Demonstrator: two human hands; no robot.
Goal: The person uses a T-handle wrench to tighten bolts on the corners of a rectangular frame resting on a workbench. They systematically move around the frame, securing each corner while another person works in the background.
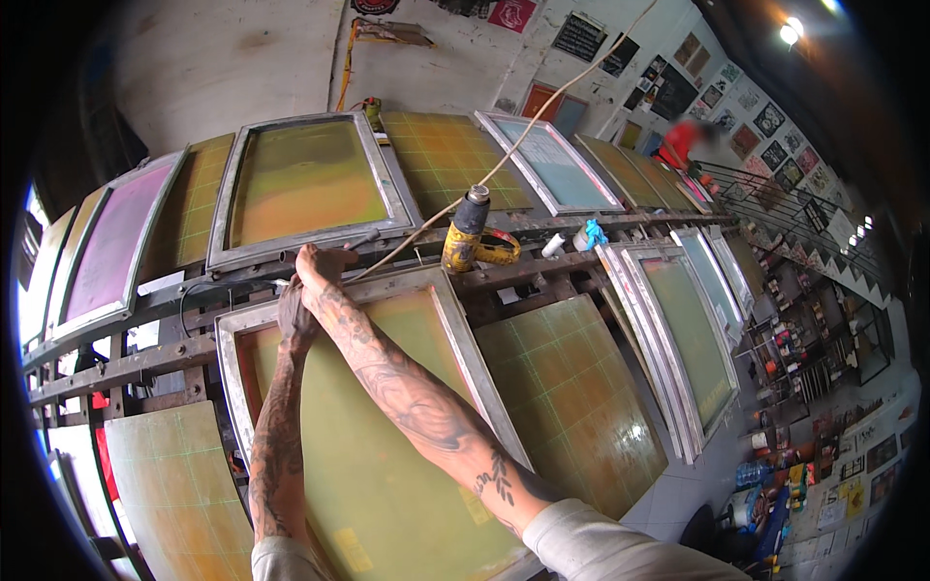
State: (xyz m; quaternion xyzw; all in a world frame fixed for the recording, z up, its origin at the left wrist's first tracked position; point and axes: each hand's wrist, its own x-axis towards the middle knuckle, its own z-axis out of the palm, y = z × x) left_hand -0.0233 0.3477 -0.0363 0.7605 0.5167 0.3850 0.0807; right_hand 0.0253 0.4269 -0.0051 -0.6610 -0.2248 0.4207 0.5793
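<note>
Both my hands meet at the metal rail just past the far edge of a large screen printing frame [455, 334] with yellow-green mesh, which lies beneath my arms. My right hand [326, 266] is closed, fingers curled, beside a short metal bar [364, 239]. Just below and against it, my left hand [294, 313] is closed too, near the frame's far left corner. Whatever the fingers grip is hidden behind the hands. Right of them, a yellow heat gun [465, 237] stands nozzle up on the rail. A pale cord [407, 237] runs past it.
Across the rail lies another screen frame [383, 179] with green-orange mesh. Gridded boards [572, 392] flank the near frame. Several screens [688, 334] lean together at right. A white roll [553, 245] and blue crumpled item [594, 232] sit on the rail. A person in red [678, 145] stands far off.
</note>
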